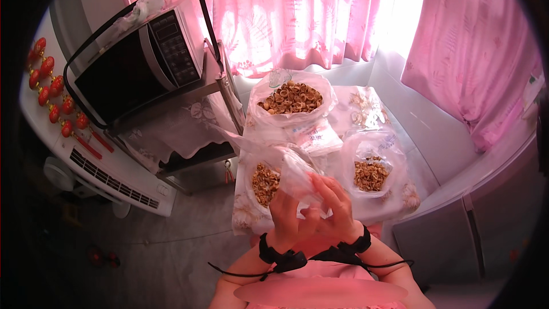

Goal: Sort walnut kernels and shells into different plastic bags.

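Note:
Both my hands meet in front of my chest, each with a black strap at the wrist. My left hand (288,219) and my right hand (336,204) hold a thin translucent plastic bag (296,171) between them, partly covering the left bag. Beneath and to the left, shelled walnut pieces (263,183) lie in an open clear plastic bag. At the right stands another open plastic bag (349,159) with walnut kernels (371,175) in it. Farther back, a larger plastic bag (330,94) holds walnut shells (296,98). A flat printed plastic packet (317,137) lies between the bags.
The small table has a floral cloth (405,206). At the left, a microwave oven (137,64) stands on a metal rack (227,98) close to the table. Pink curtains (296,17) hang behind; a grey cabinet (437,240) is at the right.

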Motion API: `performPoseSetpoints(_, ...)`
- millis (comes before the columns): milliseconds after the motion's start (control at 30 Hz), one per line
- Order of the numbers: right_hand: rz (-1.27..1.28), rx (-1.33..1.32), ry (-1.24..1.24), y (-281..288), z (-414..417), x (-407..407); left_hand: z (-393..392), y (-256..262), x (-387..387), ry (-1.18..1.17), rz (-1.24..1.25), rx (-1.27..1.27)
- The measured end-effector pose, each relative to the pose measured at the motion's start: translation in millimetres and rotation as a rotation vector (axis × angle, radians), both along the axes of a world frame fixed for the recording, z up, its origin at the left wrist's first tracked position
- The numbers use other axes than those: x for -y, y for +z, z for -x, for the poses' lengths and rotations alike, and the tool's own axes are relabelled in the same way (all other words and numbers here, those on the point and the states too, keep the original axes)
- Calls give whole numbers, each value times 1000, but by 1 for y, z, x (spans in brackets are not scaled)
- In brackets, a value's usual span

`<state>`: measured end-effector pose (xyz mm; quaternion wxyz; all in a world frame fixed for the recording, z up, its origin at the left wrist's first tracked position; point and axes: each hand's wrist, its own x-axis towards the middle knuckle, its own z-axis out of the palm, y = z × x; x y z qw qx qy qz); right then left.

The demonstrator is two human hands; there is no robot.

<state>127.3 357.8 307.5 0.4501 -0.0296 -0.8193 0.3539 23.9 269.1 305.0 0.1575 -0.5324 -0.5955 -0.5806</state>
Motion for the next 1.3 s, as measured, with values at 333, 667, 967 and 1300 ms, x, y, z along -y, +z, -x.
performPoseSetpoints(333, -9, -2, -100, -4, -10, -4, 6, 13, 0, -285, 82, 290)
performPoseSetpoints(667, 44, -114, -123, -25, -14, -4, 13, 12, -4, -350, 152, 349)
performPoseSetpoints(967, -93, 23, -342, -4, -14, -14, 12, 11, -12, -125, 64, 40)
performPoseSetpoints(1300, 620, 51, 78, -7, -21, -19, 9, 8, -23, -116, 92, -268)
